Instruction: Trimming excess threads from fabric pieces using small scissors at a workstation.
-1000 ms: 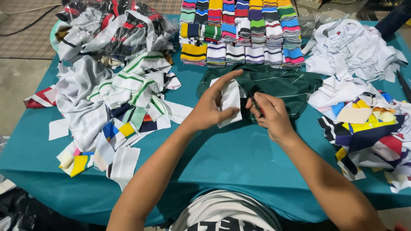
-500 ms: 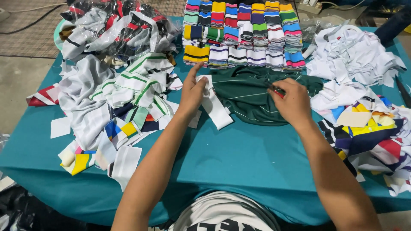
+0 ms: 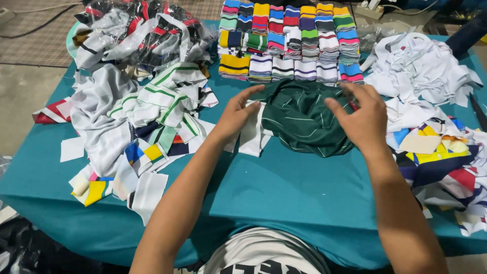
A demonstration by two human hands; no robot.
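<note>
Teal table: both hands, left and right, spread open, flat on green cloth.

Open passage is left over the bare teal tablecloth nearest the person. The sides are blocked by striped fabric heaps and white scraps, the far edge by folded striped stacks.

**Your table and what is lying on it**

Your teal-covered table is carrying a dark green cloth under your fingertips, striped folded collars just beyond, white scraps lying rightward, and striped cut pieces leftward.
</note>
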